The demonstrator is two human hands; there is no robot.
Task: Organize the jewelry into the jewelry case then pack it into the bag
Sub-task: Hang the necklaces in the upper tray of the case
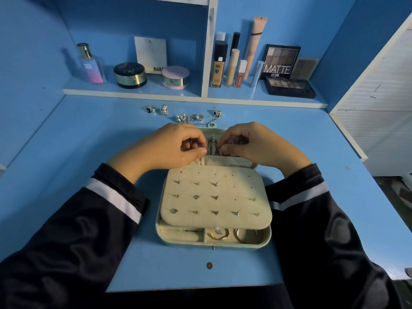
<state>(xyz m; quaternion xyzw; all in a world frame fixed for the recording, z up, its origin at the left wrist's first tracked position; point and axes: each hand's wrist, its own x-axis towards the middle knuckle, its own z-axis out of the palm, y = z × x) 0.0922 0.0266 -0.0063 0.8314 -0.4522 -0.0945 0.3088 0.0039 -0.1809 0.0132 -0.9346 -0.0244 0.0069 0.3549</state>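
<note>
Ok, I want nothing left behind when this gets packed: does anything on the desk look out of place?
Yes. Several rings and a chain lie loose on the desk behind the open jewelry case, not in it. A small round brown thing lies alone in front of the case; I cannot tell what it is.

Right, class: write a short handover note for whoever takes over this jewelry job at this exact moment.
Hands: the left hand and right hand both pinch a small metal piece over the far half of the open jewelry case.
Done: studs on the panel, rings in the case's front.
Left: loose rings and chain on the desk behind it; then close and bag it. No bag in view.
</note>
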